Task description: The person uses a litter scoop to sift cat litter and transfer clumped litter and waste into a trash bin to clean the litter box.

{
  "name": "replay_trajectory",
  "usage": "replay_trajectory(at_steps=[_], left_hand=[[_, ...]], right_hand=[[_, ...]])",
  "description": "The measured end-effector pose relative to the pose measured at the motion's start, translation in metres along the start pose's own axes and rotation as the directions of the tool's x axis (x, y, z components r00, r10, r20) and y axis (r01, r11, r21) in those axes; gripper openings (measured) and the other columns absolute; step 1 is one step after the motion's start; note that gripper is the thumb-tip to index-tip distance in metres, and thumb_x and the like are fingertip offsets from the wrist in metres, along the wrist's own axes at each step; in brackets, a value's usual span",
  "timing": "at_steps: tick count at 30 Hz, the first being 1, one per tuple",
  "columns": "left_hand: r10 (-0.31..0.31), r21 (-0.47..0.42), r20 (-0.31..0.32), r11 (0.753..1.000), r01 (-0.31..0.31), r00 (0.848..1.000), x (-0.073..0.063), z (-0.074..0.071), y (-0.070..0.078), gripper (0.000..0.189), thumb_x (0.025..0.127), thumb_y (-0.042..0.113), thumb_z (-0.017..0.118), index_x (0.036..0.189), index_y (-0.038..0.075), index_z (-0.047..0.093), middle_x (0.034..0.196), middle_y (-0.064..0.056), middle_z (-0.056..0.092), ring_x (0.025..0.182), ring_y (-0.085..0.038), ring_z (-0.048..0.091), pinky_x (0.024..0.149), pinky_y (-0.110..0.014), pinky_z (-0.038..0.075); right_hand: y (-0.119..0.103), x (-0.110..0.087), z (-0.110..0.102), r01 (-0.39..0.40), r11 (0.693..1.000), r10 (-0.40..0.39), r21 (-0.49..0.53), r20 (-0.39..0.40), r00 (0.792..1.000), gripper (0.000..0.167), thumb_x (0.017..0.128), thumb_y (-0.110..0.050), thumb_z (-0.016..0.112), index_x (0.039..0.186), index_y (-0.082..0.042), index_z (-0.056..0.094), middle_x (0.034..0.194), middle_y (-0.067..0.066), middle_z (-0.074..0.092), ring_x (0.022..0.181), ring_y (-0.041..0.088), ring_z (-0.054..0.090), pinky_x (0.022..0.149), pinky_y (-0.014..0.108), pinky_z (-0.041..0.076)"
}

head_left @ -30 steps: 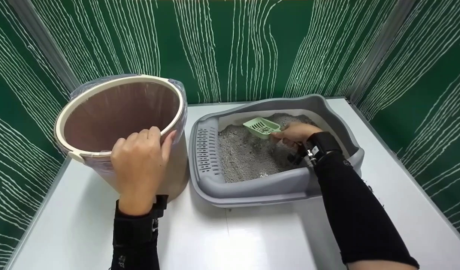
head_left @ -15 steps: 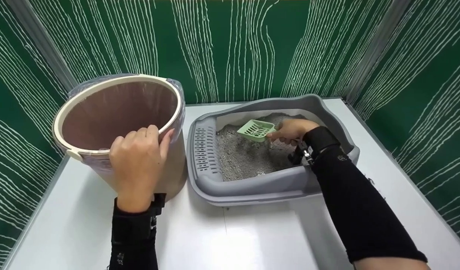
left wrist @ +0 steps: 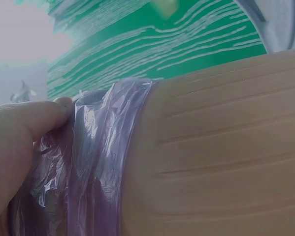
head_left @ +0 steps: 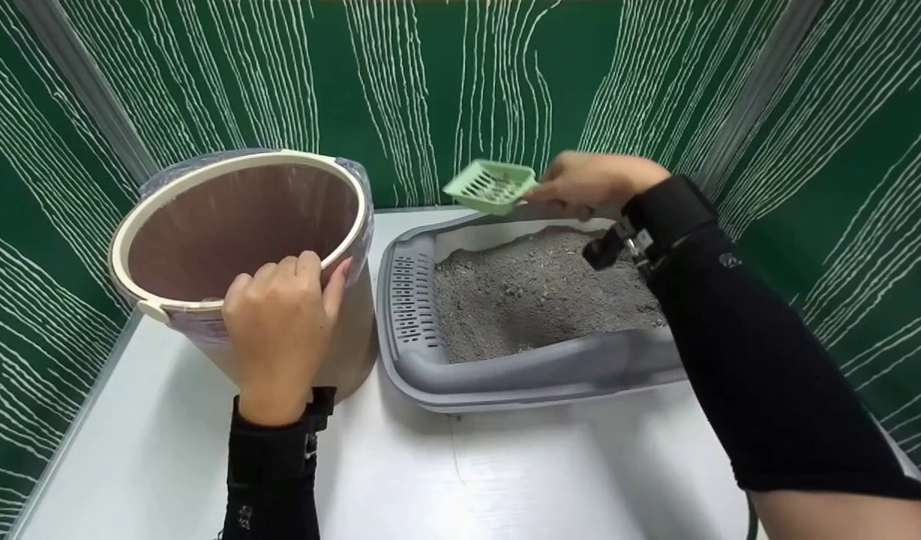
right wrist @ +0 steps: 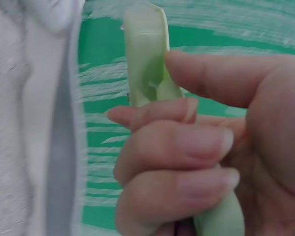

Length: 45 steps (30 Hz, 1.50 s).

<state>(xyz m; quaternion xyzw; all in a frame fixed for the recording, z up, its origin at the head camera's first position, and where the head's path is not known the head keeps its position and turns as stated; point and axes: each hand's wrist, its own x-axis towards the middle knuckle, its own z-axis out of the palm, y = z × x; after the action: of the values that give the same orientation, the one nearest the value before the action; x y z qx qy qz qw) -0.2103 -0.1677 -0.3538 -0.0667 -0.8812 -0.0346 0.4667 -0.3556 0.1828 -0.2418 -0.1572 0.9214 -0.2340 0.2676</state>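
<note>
My right hand (head_left: 592, 184) grips the handle of a light green slotted litter scoop (head_left: 493, 186), raised above the back rim of a grey litter box (head_left: 498, 382). A few small bits lie in the scoop. In the right wrist view, curled fingers wrap the scoop's handle (right wrist: 221, 216) and the thumb presses near its head. Grey litter (head_left: 535, 292) fills the box, with a hollow toward the front. My left hand (head_left: 280, 322) grips the near rim of a tan trash bin (head_left: 352, 315), which tilts toward me. In the left wrist view, the thumb lies over its plastic liner (left wrist: 95, 157).
Bin and box stand side by side on a white table (head_left: 460, 472). Green walls (head_left: 498, 90) with white wavy lines rise behind and at both sides. A slotted step (head_left: 413, 300) forms the box's left end.
My right hand has lifted the scoop up from just over the litter, toward the back wall and slightly left. The left hand keeps its grip on the bin's rim.
</note>
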Motion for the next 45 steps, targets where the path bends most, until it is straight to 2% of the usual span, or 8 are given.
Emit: replay_trajectory(at_steps=[8,15,22,26,29,34,37,45], left_hand=[[0.007,0.006,0.004,1.000,-0.007,1.000,0.000,0.000,-0.001,0.046,0.104,0.037,0.071,0.079,-0.001,0.062,0.065,-0.018,0.061,0.057,-0.038,0.059,0.055,-0.045,0.039],[0.014,0.017,0.012,1.000,-0.014,1.000,-0.001,0.002,-0.001,0.045,0.103,0.037,0.073,0.081,-0.001,0.062,0.067,-0.018,0.064,0.059,-0.039,0.061,0.056,-0.046,0.041],[0.026,0.006,0.002,1.000,-0.026,1.000,0.001,0.003,0.001,0.032,0.095,0.023,0.080,0.083,-0.002,0.065,0.072,-0.017,0.067,0.061,-0.039,0.064,0.056,-0.046,0.041],[0.031,0.003,-0.001,1.000,-0.031,1.000,0.001,0.003,0.001,0.030,0.095,0.021,0.080,0.082,-0.001,0.065,0.070,-0.017,0.066,0.060,-0.039,0.063,0.055,-0.046,0.041],[0.027,0.003,-0.001,1.000,-0.027,1.000,0.000,0.003,0.000,0.033,0.096,0.024,0.079,0.081,-0.001,0.064,0.069,-0.017,0.066,0.060,-0.039,0.063,0.055,-0.046,0.041],[0.014,0.000,-0.004,1.000,-0.014,1.000,-0.001,0.002,-0.002,0.042,0.102,0.034,0.073,0.080,0.000,0.062,0.067,-0.018,0.064,0.059,-0.040,0.062,0.056,-0.047,0.040],[0.008,-0.006,0.003,1.000,-0.008,1.000,0.000,0.001,-0.003,0.046,0.105,0.038,0.069,0.079,0.000,0.061,0.066,-0.018,0.062,0.059,-0.040,0.060,0.056,-0.047,0.040],[0.003,-0.010,0.006,1.000,-0.003,1.000,-0.001,0.000,-0.003,0.047,0.105,0.038,0.069,0.078,0.000,0.061,0.065,-0.017,0.062,0.058,-0.039,0.060,0.055,-0.046,0.040]], right_hand=[[-0.095,-0.002,0.013,0.159,0.985,-0.165,-0.061,-0.121,0.979,0.033,0.113,-0.034,0.050,0.119,-0.006,0.067,0.075,-0.005,0.053,0.060,0.006,0.044,0.057,0.020,0.044],[-0.151,0.008,0.079,0.283,0.892,-0.393,-0.353,-0.293,0.872,0.032,0.113,-0.023,0.053,0.133,-0.002,0.066,0.105,0.008,0.072,0.076,0.012,0.064,0.070,0.024,0.057],[-0.165,0.026,0.133,-0.032,0.306,-0.723,-0.951,-0.255,0.642,0.030,0.100,-0.002,0.056,0.130,-0.001,0.059,0.108,0.010,0.066,0.082,0.020,0.066,0.063,0.030,0.058],[-0.160,0.031,0.140,-0.096,0.220,-0.801,-0.971,-0.236,0.550,0.031,0.099,-0.003,0.057,0.130,-0.004,0.062,0.106,0.008,0.065,0.079,0.019,0.063,0.057,0.029,0.053],[-0.159,0.028,0.135,-0.045,0.292,-0.776,-0.955,-0.264,0.573,0.033,0.102,-0.003,0.056,0.135,-0.003,0.060,0.109,0.009,0.066,0.083,0.020,0.065,0.062,0.029,0.056],[-0.153,0.013,0.104,0.156,0.684,-0.623,-0.713,-0.460,0.632,0.030,0.112,-0.013,0.051,0.138,0.002,0.056,0.109,0.012,0.071,0.082,0.022,0.068,0.069,0.031,0.060],[-0.134,0.003,0.077,0.201,0.829,-0.506,-0.523,-0.546,0.667,0.038,0.114,-0.023,0.048,0.135,0.008,0.054,0.106,0.016,0.073,0.075,0.023,0.067,0.067,0.033,0.059],[-0.040,0.012,0.038,-0.061,0.992,0.031,-0.114,-0.248,0.968,0.047,0.113,-0.019,0.049,0.155,0.002,0.044,0.128,0.021,0.068,0.061,0.010,0.053,0.055,0.022,0.048]])
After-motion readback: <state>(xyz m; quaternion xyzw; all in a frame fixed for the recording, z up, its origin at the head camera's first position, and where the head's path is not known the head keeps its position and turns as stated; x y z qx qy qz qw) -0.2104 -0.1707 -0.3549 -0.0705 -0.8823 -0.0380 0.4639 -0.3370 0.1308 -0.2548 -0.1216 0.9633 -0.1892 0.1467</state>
